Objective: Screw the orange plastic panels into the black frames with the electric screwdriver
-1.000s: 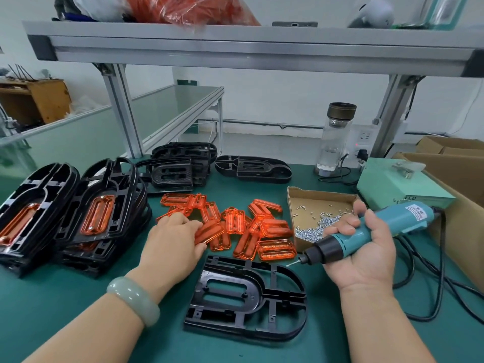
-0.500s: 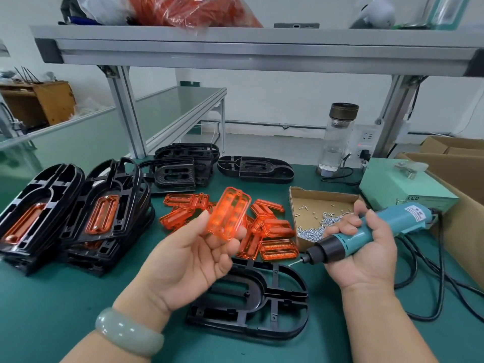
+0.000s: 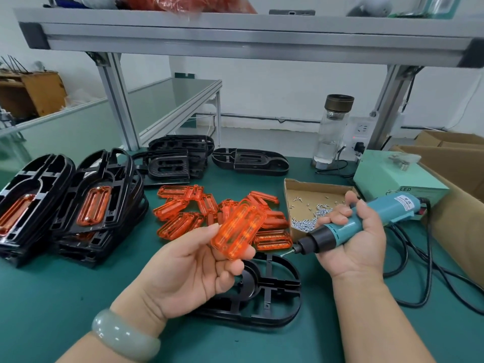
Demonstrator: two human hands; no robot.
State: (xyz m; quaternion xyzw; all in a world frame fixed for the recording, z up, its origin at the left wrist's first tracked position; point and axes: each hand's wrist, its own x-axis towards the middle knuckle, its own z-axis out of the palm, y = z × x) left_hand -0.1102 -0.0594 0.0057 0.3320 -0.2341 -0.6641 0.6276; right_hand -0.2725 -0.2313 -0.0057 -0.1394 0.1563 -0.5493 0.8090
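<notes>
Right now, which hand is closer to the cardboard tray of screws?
Right. The right hand, gripping the electric screwdriver, is beside the cardboard tray; the left hand, holding an orange panel, is off to its left.

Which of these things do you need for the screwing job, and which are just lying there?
For the job: orange panel in the left hand, electric screwdriver in the right hand, black frame, screws, spare panels.
Just lying about: water bottle, cardboard box, red bag on the shelf.
</notes>
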